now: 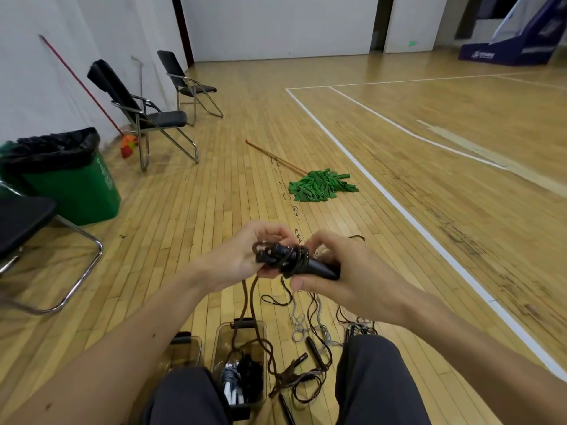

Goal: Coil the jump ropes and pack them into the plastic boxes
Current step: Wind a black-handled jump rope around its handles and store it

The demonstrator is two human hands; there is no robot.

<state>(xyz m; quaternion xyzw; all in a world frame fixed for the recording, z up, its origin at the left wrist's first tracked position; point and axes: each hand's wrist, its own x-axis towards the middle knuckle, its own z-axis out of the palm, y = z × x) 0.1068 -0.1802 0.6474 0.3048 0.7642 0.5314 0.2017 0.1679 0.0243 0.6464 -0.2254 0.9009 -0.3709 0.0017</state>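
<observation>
Above plastic boxes (pixel 226 342), left hand (pixel 237 256) and right hand (pixel 348 273), each grip clutching jump rope (pixel 293 259)

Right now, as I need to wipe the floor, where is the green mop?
In the head view, the green mop lies on the wooden floor mid-frame, just left of the white court line, right of the folding chairs.

ropes (pixel 313 348) right of boxes (pixel 218 348) (all on floor (pixel 214 194)) | mop (pixel 322 185) behind | bin (pixel 76 191) left
</observation>
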